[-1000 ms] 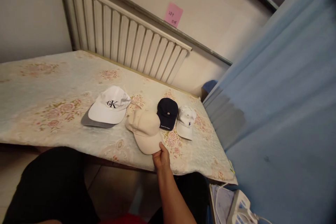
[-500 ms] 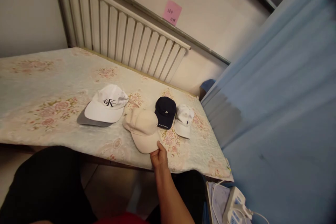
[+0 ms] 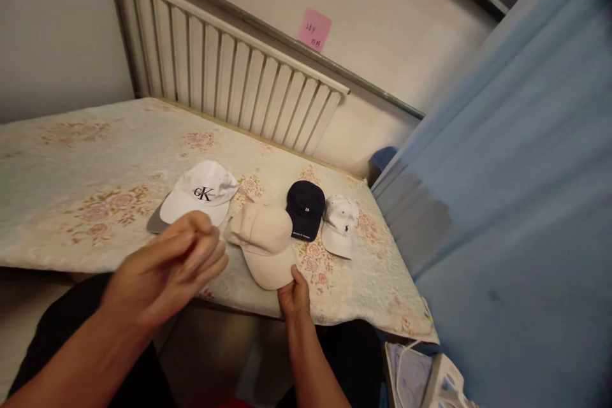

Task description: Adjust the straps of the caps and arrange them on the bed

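My right hand (image 3: 294, 296) grips the brim of a beige baseball cap (image 3: 265, 233), thumb on top and fingers underneath. My left hand (image 3: 167, 261), slightly blurred, is raised to the left of that cap, its fingers curled in and pressed together with nothing visible in them. Behind the left hand lies a white cap with black "CK" letters (image 3: 205, 190), over a grey brim (image 3: 157, 222). To the right of the beige cap rest a navy cap (image 3: 306, 204) and a white cap with a small dark logo (image 3: 339, 220).
The caps are on a bed with a floral cover (image 3: 109, 153). A radiator (image 3: 224, 64) runs along the wall under a pink note (image 3: 315, 30). On the right hangs a blue curtain (image 3: 516, 204); a white power strip (image 3: 444, 379) sits low beside it.
My left hand has come up into view from the lower left, in front of the white "CK" cap. My right hand still holds the beige cap's brim. The view has shifted slightly.
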Tool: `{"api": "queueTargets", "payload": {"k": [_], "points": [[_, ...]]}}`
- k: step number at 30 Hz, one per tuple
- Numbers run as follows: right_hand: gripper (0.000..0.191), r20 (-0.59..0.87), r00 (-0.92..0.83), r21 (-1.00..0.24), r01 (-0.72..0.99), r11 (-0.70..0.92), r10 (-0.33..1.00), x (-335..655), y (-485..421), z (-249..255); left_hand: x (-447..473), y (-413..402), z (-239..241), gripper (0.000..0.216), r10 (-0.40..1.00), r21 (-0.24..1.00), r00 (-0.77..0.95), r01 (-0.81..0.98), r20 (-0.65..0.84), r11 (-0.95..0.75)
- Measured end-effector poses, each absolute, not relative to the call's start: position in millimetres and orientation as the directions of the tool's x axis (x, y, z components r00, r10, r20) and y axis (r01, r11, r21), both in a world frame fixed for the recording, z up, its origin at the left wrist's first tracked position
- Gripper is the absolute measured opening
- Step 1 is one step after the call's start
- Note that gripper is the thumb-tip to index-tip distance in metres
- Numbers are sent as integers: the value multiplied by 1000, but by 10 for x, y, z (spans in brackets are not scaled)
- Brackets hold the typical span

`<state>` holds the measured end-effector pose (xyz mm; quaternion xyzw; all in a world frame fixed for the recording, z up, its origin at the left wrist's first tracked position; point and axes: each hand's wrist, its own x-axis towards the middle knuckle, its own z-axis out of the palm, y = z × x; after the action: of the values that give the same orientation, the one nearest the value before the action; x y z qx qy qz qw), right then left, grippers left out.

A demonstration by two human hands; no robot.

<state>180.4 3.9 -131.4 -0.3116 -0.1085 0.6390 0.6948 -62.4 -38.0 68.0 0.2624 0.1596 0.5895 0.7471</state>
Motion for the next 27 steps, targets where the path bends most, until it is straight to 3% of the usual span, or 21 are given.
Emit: {"api": "queueTargets", "payload": {"k": [2, 5, 8, 13, 19, 27], "points": [[33, -247, 157, -557, -831, -8, 956, 1813, 45, -1340, -564, -209, 447, 5, 975, 629, 219, -755, -24, 186], [32, -236, 138, -542, -841, -12, 962, 1826, 45, -1361, -454, 45, -43, 10, 933, 718, 65, -621, -354, 315], [32, -221, 97, -515, -857, -32, 970, 1836, 32, -1359, -342, 180, -414, 5, 897, 700, 40, -610, -440, 371], [35, -228, 46, -510, -857, -79, 973, 1842, 8, -1332, -188, 253, -539, 14, 930, 570, 210, -743, -301, 352], [36, -274, 32, -490, -865, -111, 961, 1852, -11, -1306, -125, 350, -550, 32, 970, 520, 142, -824, -197, 226], [33, -353, 0, -461, -870, -174, 936, 1893, -31, -1305, -154, 323, -433, 38, 964, 449, 227, -854, -137, 264]]}}
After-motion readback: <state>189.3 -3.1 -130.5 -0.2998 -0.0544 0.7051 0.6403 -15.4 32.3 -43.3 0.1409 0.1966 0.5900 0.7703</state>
